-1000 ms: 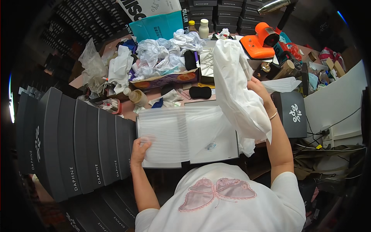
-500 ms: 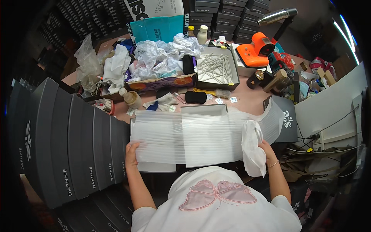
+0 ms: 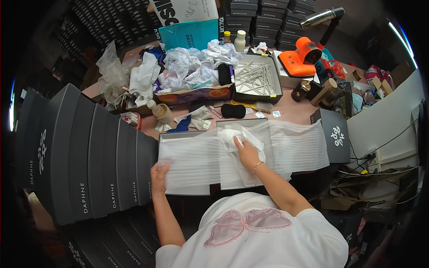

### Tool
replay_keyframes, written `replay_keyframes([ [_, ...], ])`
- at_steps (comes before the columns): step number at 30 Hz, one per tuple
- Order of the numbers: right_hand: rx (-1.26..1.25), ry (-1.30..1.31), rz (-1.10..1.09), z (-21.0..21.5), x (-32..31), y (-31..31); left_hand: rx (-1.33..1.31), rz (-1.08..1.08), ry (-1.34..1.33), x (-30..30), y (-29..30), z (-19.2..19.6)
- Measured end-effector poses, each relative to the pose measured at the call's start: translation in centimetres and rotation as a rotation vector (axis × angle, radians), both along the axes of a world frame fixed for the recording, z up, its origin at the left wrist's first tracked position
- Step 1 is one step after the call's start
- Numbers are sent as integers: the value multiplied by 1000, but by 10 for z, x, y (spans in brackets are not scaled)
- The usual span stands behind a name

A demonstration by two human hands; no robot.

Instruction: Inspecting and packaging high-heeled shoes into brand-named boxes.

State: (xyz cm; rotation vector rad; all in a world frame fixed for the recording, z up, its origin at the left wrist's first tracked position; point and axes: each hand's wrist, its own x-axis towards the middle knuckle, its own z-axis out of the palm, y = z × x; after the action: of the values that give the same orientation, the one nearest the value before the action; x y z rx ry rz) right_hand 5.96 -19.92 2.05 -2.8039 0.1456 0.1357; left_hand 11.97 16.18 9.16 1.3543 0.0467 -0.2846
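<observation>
While a long row of dark boxes [image 3: 89, 156] flanks my left, the white tissue sheets [image 3: 286, 145] now lie spread across the open box [image 3: 187, 190] before me. My right hand [image 3: 246, 154] has come down, pressing the bunched white cloth [image 3: 232, 136] onto them, probably packing it in. My left hand [image 3: 159, 175] lies flat, pinning the sheets' edge.

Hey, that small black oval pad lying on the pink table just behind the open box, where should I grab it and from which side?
Judging by its pose, pinch the black oval pad across its short width, at the middle, coming straight down from above. It lies flat with its long axis left to right, and bare pink table shows along its front and back edges, so fingers probably fit there. The right hand is nearer than the left hand.
</observation>
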Motion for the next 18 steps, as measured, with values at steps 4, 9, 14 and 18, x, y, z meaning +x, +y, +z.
replay_keyframes([
  [4,14,66,32,-13,9,17,-22,111,-34,-19,-20,2],
  [9,-55,-15,-5,-26,11,9,549,196,-63,-25,-22,13],
  [14,31,-242,23,2,-11,-8,920,178,-628,-56,-96,82],
  [18,-141,-452,-109,64,-37,-65,835,-132,-531,-61,-176,3],
])
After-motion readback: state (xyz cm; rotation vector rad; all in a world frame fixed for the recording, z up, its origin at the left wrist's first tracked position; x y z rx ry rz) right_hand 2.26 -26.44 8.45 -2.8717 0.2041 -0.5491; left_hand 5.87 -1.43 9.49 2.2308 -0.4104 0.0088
